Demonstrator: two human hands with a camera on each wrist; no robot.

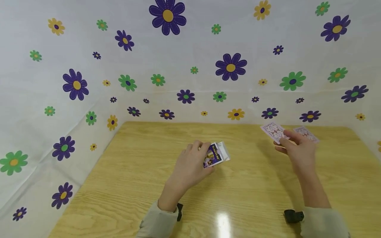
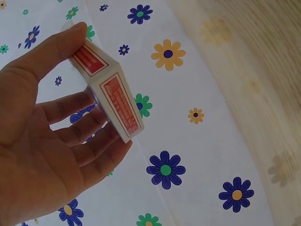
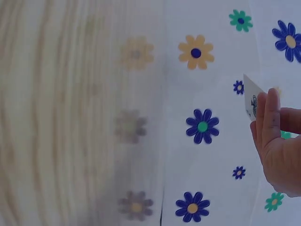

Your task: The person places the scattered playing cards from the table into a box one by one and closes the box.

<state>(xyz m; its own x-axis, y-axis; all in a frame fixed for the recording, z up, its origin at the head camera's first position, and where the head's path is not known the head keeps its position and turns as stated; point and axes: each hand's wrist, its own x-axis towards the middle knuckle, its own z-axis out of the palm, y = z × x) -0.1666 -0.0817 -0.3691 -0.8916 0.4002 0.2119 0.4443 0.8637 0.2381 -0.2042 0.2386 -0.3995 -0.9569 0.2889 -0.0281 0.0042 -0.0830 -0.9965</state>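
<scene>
Both hands were busy: left hand (image 1: 190,165) pinched the card box (image 1: 216,154), light and stiff, by its edges; right hand (image 1: 297,148) held slippery, bendable cards (image 1: 274,131) thumb-on-top.

You are holding a card box (image 2: 113,94) bearing red printed panels, but their lettering is blurring out. Nothing is showing legibly on the cards (image 1: 275,131) either.

left hand (image 1: 190,167): fingers curled, gripping | right hand (image 1: 296,150): fingers pinching, raised
</scene>
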